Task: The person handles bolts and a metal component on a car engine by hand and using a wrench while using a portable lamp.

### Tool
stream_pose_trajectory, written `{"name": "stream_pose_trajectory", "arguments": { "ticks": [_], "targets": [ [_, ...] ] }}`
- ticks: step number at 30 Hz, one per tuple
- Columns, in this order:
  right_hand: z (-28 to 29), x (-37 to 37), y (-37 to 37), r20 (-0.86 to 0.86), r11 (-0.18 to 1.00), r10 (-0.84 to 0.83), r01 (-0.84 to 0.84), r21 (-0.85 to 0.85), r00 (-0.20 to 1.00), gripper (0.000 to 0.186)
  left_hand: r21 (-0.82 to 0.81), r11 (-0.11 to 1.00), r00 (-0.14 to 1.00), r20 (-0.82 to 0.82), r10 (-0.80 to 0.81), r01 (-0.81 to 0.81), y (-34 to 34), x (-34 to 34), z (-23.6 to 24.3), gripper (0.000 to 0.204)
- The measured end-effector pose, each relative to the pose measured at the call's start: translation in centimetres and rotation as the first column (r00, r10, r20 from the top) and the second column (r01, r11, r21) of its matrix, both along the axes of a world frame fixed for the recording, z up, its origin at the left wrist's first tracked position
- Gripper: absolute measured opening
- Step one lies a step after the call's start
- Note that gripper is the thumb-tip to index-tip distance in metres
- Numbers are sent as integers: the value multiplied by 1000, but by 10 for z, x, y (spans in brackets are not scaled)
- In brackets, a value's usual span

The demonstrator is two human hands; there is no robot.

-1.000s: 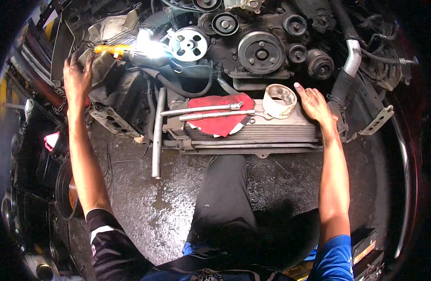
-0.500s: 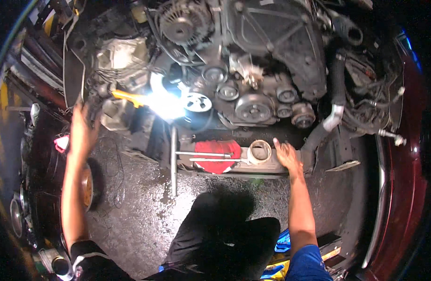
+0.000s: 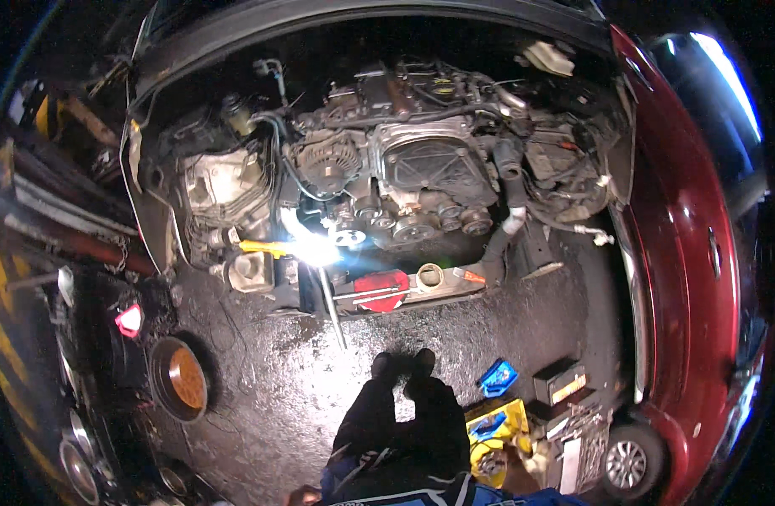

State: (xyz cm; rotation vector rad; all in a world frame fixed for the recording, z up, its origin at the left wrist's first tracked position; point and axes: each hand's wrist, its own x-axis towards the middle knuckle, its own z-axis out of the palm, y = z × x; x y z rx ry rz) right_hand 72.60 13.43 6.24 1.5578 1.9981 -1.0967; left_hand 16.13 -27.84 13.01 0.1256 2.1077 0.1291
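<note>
A sliver of skin, apparently my left hand [image 3: 305,497], shows low at the bottom edge beside my dark clothing, its fingers unclear; my right hand is out of view. Ahead lies an open engine bay with pulleys [image 3: 417,228]. A glowing work lamp with an orange handle [image 3: 265,248] rests at the left of the pulleys. On the front crossmember are a red cloth [image 3: 380,281] with two metal bars across it, a cream tape-like ring [image 3: 429,268] and an orange-handled item [image 3: 473,277]. A long metal tube [image 3: 334,316] leans down from the crossmember.
A round pan [image 3: 185,379] and a red-white item [image 3: 128,319] sit at left. To my lower right are a blue jug [image 3: 497,375], a yellow container [image 3: 497,417], a black battery-like box [image 3: 560,379] and loose tools [image 3: 585,443]. A red car [image 3: 682,236] borders the right side.
My view has pulled back, taking in the whole engine bay and more floor. Both arms have withdrawn from the engine area, and an orange-handled item now shows where my right hand was.
</note>
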Motion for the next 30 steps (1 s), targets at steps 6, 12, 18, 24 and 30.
{"name": "stream_pose_trajectory", "arguments": {
  "ticks": [6, 12, 18, 24, 30],
  "targets": [
    [44, 0, -103, -29, 989, -138, 136, -66, 990, 40, 197, 957, 975, 33, -222, 211, 43, -77, 31, 33],
    [22, -63, -23, -183, 875, 212, -103, 473, 960, 45, 91, 424, 349, -731, -586, 901, 162, -233, 58, 39],
    [177, -132, 64, -547, 557, -781, 734, -389, 302, 43, 684, 641, 870, -490, 50, 349, 349, -187, 168, 54],
    [97, -17, 21, -552, 587, -789, 597, -547, 270, 22, 504, 750, 901, -297, -315, 428, 331, -79, 141, 61],
    [-2, 22, 29, 113, 366, -767, 575, -731, 632, 37, 299, 778, 821, -361, -443, 552, 86, 5, 51, 40]
  ]
}}
